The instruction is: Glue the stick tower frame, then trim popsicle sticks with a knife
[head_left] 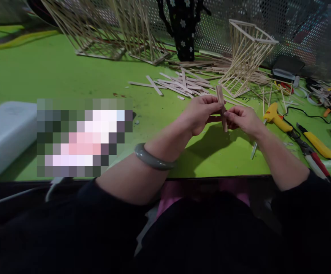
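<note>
The green table [54, 72] fills the view, its near edge lost under dark clothing. A pixelated block [84, 137] hides whatever lies left of centre, beside a white box [5, 133] cut off by the frame. Tall stick frames [108, 30] run out of the top edge. A twisted stick tower [246, 57] stands behind the loose flat sticks [182, 84]. Above the table's front, the left hand [201, 114] and the right hand [243, 120] pinch a stack of flat wooden sticks [221, 108] upright between their fingertips; the count is unreadable. A yellow glue gun [275, 115] lies just to the right.
</note>
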`<state>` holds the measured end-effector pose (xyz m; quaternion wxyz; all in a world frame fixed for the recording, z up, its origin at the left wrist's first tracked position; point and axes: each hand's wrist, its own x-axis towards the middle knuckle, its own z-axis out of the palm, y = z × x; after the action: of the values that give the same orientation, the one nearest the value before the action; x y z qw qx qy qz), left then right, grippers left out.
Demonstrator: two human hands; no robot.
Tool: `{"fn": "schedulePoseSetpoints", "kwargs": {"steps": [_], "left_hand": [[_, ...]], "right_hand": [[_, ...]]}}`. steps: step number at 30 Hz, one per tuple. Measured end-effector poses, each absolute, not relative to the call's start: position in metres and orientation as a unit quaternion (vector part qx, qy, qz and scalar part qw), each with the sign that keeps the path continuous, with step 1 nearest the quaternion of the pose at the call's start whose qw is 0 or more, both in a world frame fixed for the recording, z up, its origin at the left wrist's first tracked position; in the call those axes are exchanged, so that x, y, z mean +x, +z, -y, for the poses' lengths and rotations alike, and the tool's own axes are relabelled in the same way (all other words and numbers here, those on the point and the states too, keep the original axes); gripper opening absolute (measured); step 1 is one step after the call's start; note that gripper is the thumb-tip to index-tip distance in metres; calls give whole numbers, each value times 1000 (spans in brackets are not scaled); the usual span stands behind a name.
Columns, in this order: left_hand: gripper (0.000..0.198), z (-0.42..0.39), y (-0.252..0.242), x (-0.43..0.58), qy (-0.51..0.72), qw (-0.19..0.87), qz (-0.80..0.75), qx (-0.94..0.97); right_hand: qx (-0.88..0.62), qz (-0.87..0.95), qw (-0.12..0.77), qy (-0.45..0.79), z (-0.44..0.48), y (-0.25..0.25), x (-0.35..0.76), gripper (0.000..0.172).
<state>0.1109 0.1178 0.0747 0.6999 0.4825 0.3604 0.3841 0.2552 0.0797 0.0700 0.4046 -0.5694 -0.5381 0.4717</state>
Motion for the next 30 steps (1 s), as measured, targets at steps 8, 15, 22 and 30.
{"fn": "schedulePoseSetpoints", "kwargs": {"steps": [8, 15, 22, 30], "left_hand": [[6, -124, 71, 105, 406, 640, -381, 529], [18, -127, 75, 95, 382, 676, -318, 544], [18, -130, 76, 90, 387, 683, -286, 550], [16, -137, 78, 90, 479, 578, -334, 570]], "right_hand": [[-540, 549, 371, 519, -79, 71, 258, 11], [-484, 569, 366, 555, -77, 70, 263, 18], [-473, 587, 354, 553, -76, 71, 265, 20], [-507, 602, 348, 509, -82, 68, 270, 16]]}}
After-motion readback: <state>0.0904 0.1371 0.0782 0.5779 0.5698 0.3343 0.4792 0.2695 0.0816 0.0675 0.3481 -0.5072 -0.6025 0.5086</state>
